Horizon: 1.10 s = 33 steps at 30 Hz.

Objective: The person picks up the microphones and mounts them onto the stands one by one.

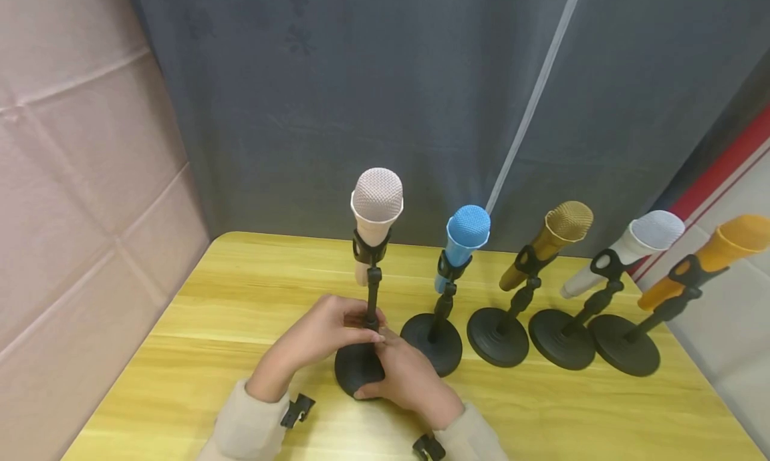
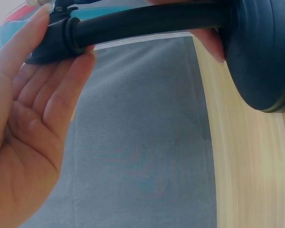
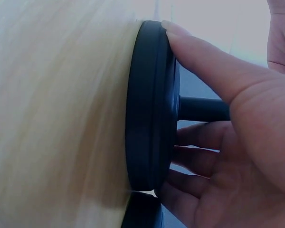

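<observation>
A pale pink microphone [image 1: 377, 204] sits in the clip of a black desktop microphone stand [image 1: 355, 367], tilted head up. My left hand [image 1: 325, 331] grips the stand's upright; in the left wrist view its thumb and fingers close round the thick collar [image 2: 61, 42] on the pole. Lower down, my right hand [image 1: 415, 377] holds the round base. The right wrist view has the thumb on the rim of that base [image 3: 152, 104] and the fingers spread along its upper side. The base stands on the wooden table [image 1: 240, 294], its edge right at a neighbouring base [image 3: 143, 211].
To the right, a row of similar stands carries a blue microphone [image 1: 468, 230], a gold one [image 1: 559, 230], a white one [image 1: 650, 237] and an orange one [image 1: 722, 254]. Behind the table hangs a dark grey cloth [image 1: 331, 100]. A pale padded wall [image 1: 78, 180] borders the left.
</observation>
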### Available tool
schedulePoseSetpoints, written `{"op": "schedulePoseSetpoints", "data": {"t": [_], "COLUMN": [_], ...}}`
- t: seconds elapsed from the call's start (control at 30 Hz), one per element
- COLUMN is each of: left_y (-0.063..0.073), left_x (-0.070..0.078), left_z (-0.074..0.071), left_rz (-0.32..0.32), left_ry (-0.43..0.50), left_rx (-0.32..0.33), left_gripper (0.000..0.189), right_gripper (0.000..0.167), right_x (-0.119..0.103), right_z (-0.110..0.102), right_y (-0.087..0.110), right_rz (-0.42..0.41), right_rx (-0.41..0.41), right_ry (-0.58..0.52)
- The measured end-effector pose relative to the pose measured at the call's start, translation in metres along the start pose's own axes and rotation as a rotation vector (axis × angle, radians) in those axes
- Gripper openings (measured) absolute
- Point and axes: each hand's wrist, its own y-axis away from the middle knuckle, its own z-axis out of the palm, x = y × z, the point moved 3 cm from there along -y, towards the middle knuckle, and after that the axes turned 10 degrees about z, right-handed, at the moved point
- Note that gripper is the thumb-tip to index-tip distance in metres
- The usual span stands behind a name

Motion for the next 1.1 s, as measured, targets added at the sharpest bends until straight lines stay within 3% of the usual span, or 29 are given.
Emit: {"op": "schedulePoseSetpoints", "data": {"t": [0.63,1.1], "left_y": [0.0038,0.0029], "left_x": [-0.0060,-0.0047], "left_z": [-0.0028,-0.0025], "left_rz": [0.005,0.002], "left_ry": [0.067,0.047], "left_rx": [-0.024,-0.018], "left_gripper": [0.027,0.026], "right_gripper": [0.094,0.090], "right_x": [-0.0003,0.0001], "right_z": [-0.0008,-0.0005], "right_y": [0.0019,0.0017], "right_rz": [-0.023,-0.029], "right_rx": [0.033,0.045], "right_ry": [0.044,0.062]}}
